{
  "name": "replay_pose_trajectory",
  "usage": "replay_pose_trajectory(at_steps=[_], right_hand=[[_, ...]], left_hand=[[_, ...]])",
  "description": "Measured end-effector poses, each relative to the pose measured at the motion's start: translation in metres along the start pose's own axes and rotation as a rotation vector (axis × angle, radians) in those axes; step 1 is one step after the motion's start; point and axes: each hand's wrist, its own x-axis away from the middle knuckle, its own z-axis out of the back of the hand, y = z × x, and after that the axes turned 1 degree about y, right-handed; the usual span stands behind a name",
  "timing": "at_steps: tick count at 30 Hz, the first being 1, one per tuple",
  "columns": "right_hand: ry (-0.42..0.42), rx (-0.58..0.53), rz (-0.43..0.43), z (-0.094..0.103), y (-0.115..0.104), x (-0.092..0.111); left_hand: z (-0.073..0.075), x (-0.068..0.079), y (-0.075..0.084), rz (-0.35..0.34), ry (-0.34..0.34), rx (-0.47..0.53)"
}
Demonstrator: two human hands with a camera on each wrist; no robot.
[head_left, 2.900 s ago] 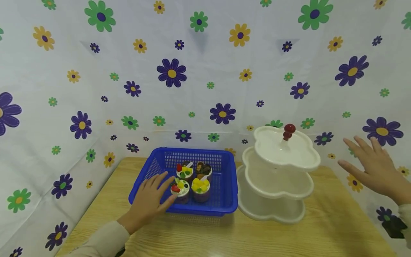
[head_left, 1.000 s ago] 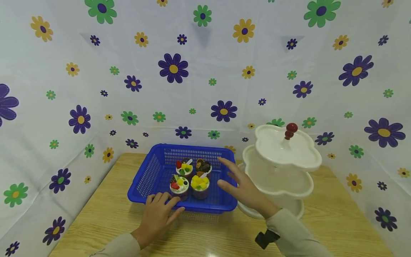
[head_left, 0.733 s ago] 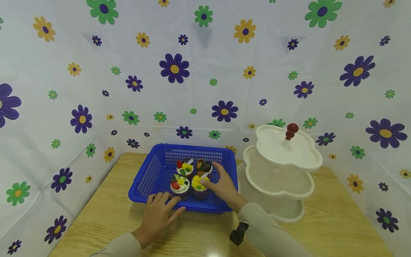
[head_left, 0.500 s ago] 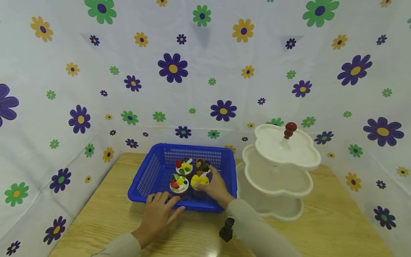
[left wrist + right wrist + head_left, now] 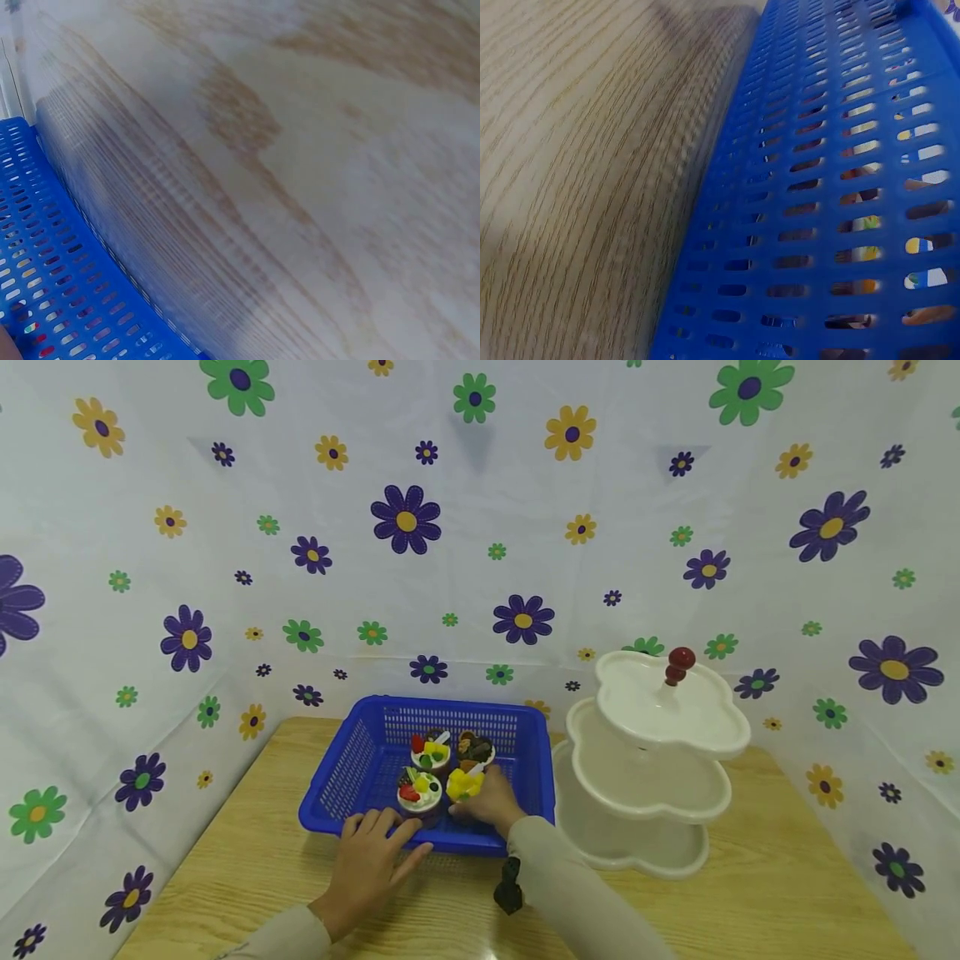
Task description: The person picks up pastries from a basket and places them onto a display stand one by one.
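Note:
A blue plastic basket (image 5: 360, 718) with perforated walls holds several toy dessert cups. My left hand (image 5: 367, 864) rests at its front rim, fingers bent over the edge and thumb outside. Inside the basket my right hand (image 5: 491, 800) grips the dessert cup with yellow fruit cubes (image 5: 462, 783), thumb at its near side; the cup's lower part is hidden. Beside it is a strawberry-topped cup (image 5: 418, 792). Behind stand another fruit cup (image 5: 431, 755) and a chocolate-topped cup (image 5: 476, 747). The right wrist view shows mostly the basket wall (image 5: 802, 187), with cups faintly visible through its slots.
A white three-tier stand (image 5: 667, 710) with scalloped trays and a red knob (image 5: 679, 665) stands right of the basket on the wooden table (image 5: 780, 860). A flower-printed white cloth (image 5: 480, 477) hangs behind and at both sides.
My right hand has come from the far right over the basket, reached down and closed around the yellow-fruit cup. My left hand has lowered onto the front rim.

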Motion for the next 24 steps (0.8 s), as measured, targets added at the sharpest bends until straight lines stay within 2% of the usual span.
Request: replay_pose_trajectory(at_steps=[5,10,15,24], right_hand=[[-0.004,0.092,-0.015,-0.001,-0.001,-0.002],[-0.002,0.116,-0.022,-0.002,-0.001,-0.004],[-0.02,0.12,-0.011,-0.002,0.0,-0.004],[-0.076,0.047,0.023,0.008,-0.001,0.003]], left_hand=[[0.0,0.0,0.0,-0.008,0.025,-0.013],[-0.001,0.0,0.0,-0.017,0.049,-0.031],[-0.002,0.001,-0.001,-0.001,0.024,-0.026],[-0.001,0.001,0.001,0.006,0.01,-0.011]])
